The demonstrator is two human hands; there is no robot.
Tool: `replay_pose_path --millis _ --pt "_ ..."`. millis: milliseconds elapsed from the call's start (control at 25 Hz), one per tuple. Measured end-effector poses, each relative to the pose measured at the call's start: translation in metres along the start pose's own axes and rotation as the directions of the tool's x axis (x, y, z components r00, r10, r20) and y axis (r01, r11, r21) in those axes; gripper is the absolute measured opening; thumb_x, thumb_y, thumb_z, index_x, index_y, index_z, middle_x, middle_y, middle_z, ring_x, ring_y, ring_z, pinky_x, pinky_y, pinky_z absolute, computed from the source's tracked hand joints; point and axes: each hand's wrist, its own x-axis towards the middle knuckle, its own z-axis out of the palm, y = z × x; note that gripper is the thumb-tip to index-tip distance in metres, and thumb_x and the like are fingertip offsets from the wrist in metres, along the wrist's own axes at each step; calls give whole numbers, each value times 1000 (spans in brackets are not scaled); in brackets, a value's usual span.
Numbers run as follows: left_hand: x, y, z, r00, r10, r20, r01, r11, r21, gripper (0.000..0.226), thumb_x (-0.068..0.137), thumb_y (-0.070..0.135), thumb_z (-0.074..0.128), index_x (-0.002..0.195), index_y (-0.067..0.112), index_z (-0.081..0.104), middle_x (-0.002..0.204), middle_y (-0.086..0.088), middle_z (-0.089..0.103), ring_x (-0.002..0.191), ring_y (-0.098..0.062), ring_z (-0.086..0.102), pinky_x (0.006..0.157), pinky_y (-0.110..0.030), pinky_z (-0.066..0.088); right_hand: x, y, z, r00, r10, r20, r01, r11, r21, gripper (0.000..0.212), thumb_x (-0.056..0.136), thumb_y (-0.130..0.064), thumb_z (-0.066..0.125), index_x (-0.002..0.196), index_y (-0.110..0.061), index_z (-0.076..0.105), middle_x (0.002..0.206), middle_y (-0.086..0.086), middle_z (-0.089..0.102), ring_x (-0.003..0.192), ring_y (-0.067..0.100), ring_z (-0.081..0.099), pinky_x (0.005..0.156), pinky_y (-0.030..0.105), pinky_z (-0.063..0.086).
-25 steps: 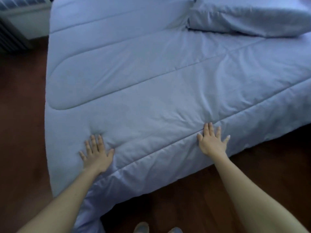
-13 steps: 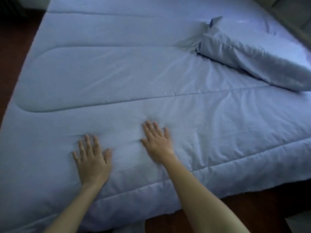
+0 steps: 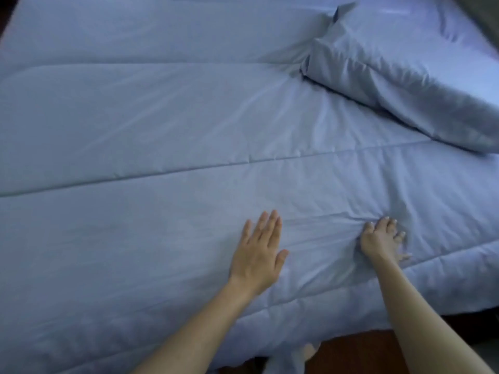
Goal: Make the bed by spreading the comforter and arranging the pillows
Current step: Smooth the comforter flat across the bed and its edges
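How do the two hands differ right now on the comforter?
The left hand lies flat, fingers straight and together; the right hand has curled fingers digging into the fabric. Wrinkles bunch around the right hand, while cloth by the left hand looks smoother. Both rest on the blue comforter.

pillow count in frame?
1: a light blue fabric pillow lying at the upper right on the light blue quilted comforter. Others may sit beyond the frame's edge.

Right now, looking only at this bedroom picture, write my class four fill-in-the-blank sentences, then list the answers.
1. The left hand lies ____ on the comforter.
2. The right hand bunches the ____.
3. The pillow lies toward the picture's upper ____.
4. Comforter and pillow are both ____ in colour.

Answers: flat; comforter; right; blue
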Motion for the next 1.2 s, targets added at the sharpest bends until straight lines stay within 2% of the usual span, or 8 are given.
replay_pose_path --millis 120,240,400,520,640,1000,1120,1200 --pt "77 18 -3 986 89 143 -94 995 28 68 87 47 25 139 7 46 148 -10 44 138 -25 40 111 -52 29 24 -40 -12 974 -204 -99 207 978 23 56 101 -34 28 152 -14 18 162 1 11 149 26 4 114 62 7" --pt "145 -31 -1 973 -193 127 190 981 35 70 93 50 15 152 11 14 161 -5 12 149 -20 8 118 -48 1 37 -88 -10 851 -520 -70 523 851 43 56 101 -30 33 152 -14 17 162 1 12 149 22 3 117 53 5" --pt "146 -116 -11 787 -615 -57 617 781 94 63 98 43 30 151 12 18 161 -6 14 149 -25 10 116 -55 4 17 -140 14 383 -903 197 923 384 -33 59 99 -42 23 153 -22 9 162 -3 0 149 20 -3 117 49 0" --pt "92 -112 -10 477 -868 -139 877 480 19 64 97 44 27 150 7 20 160 -11 15 147 -32 11 114 -63 6 38 -141 29 135 -932 335 990 111 -90 58 100 -46 25 152 -30 7 162 -7 -2 149 18 -4 118 52 -2" --pt "66 -45 8 360 -917 -173 930 368 -17 74 91 46 19 148 -1 22 157 -20 16 145 -39 14 112 -67 8 117 -116 10 318 -925 208 947 300 -112 57 99 -48 25 152 -33 8 162 -10 2 149 16 0 118 51 -1" --pt "147 215 83 986 -148 -75 154 984 91 67 89 51 38 141 10 43 153 -5 29 140 -25 33 111 -50 18 286 79 -88 931 -365 -25 360 926 -117 58 98 -46 18 153 -29 6 162 -6 1 149 21 1 116 54 -1" --pt "131 187 85 988 -156 -19 157 979 131 68 90 56 35 142 13 42 154 -4 29 140 -25 37 113 -50 20 242 93 -81 984 -96 -150 103 994 41 66 99 -41 29 152 -9 11 162 10 7 149 31 4 113 64 4" --pt "120 154 75 965 -262 -24 263 951 165 71 92 58 26 144 12 38 154 -6 33 141 -25 35 113 -51 19 191 79 -60 895 -415 -160 430 900 71 65 96 -38 40 150 -8 21 159 13 21 147 32 18 112 63 12"
